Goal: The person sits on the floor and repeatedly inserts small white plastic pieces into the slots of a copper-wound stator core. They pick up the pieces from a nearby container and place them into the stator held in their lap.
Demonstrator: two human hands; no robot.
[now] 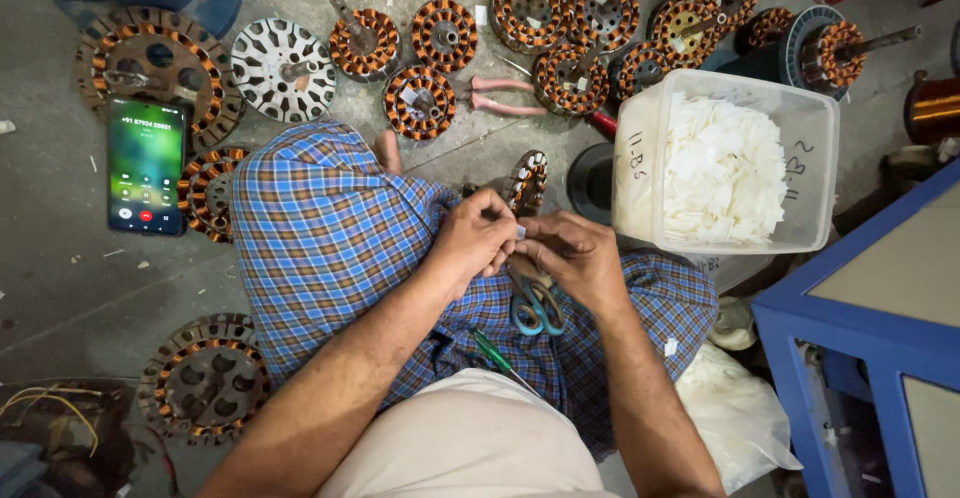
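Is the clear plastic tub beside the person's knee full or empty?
Nearly full: the clear plastic tub stands upright with no lid on, and small white paper pieces are heaped in it close to the rim.

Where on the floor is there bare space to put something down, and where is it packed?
Bare floor lies left of the checked cloth, below the phone and above the lower-left stator. The top is crowded with copper-wound stators and pink-handled pliers; the plastic tub and blue frame fill the right.

Small white piece between hands, perhaps paper; mostly hidden.
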